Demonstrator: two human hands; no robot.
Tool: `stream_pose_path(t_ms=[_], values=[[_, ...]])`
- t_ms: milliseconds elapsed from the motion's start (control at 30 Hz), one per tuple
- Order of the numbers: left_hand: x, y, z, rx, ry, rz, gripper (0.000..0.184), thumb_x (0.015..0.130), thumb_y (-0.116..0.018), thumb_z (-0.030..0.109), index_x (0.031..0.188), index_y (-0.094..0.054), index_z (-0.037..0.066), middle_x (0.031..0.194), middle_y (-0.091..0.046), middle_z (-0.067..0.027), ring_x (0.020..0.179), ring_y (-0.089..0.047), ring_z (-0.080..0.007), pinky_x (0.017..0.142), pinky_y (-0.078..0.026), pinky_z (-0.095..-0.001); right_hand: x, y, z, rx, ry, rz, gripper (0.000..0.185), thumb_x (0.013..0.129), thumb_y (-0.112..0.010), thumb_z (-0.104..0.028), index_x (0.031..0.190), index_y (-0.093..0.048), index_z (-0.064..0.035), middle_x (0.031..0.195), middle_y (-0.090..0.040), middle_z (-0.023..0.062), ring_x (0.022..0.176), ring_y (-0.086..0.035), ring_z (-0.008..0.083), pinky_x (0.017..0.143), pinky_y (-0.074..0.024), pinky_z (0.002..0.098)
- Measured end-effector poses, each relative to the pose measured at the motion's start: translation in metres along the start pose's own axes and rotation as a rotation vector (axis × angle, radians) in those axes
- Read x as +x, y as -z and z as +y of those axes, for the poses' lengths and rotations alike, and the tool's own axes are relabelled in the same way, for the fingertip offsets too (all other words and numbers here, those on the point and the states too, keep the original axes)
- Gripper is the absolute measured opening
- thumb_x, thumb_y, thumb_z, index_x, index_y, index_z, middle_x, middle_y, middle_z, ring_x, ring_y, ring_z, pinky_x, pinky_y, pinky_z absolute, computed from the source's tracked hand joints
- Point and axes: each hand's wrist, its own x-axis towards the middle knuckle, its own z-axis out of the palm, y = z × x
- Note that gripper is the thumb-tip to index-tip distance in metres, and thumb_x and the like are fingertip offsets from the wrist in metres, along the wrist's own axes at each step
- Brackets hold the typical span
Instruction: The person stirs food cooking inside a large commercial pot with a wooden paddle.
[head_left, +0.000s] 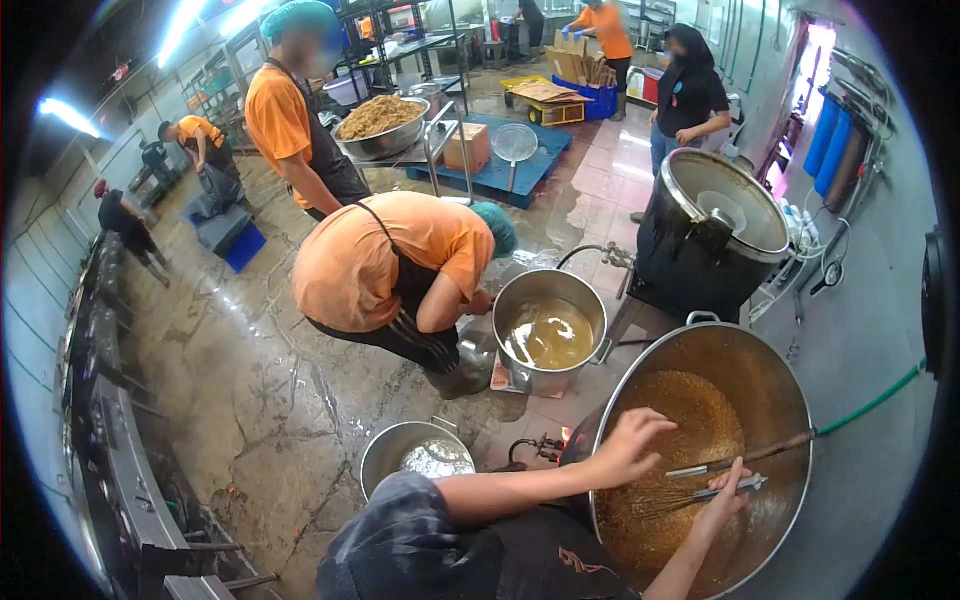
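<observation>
A large steel pot [800,400] stands in front of me with a brown, grainy mixture [700,400] inside. Over its left side, my left hand [632,448] is open with fingers spread, holding nothing. My right hand [724,497] is closed around the handle of a whisk [660,503], whose wire end reaches toward the mixture. Just above the whisk lies a long rod with a metal end [740,459], in line with a green hose [875,398] at the rim. Whether my right fingers also touch this rod, I cannot tell.
A pot of cloudy liquid [550,330] stands ahead, where a person in orange [390,260] bends. A steel pot [385,460] sits left on the wet floor. A tall dark pot [690,265] is behind mine. A gas burner valve [545,447] shows beside my pot.
</observation>
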Motion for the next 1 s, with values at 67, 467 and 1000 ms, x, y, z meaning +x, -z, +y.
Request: stream_pose_path(t_ms=[67,467,1000], values=[[-0.012,0.034,-0.007,0.034,0.099,0.145,0.039,0.069,-0.058,0.006,0.108,-0.05,0.007,0.112,-0.043,-0.0127,0.109,-0.037,-0.0298,0.095,-0.03,-0.0391,0.017,-0.008,0.021,0.053,-0.036,0.032,0.023,0.084,-0.056,-0.021,0.07,-0.04,-0.0125,0.053,-0.034,-0.0043,0.045,-0.032,0.0038,0.041,-0.0289,0.0198],[-0.165,0.087,-0.152,-0.077,0.891,0.235,0.021,0.076,-0.055,0.009,0.096,-0.057,0.002,0.085,-0.061,-0.0105,0.076,-0.059,-0.0169,0.069,-0.047,-0.0297,0.08,-0.04,0.184,-0.012,0.071,0.384,0.033,0.081,-0.058,-0.026,0.061,-0.036,-0.0127,0.056,-0.04,0.0002,0.047,-0.036,0.0115,0.046,-0.032,0.0245],[-0.271,0.108,-0.201,0.049,1.122,0.262,0.021,0.076,-0.056,0.016,0.09,-0.058,0.0,0.084,-0.062,-0.0141,0.073,-0.059,-0.0198,0.067,-0.046,-0.0308,0.026,-0.031,0.26,0.169,-0.156,-0.044,0.032,0.08,-0.049,-0.017,0.056,-0.029,-0.0118,0.047,-0.036,0.0,0.041,-0.034,0.0118,0.039,-0.0287,0.0272]])
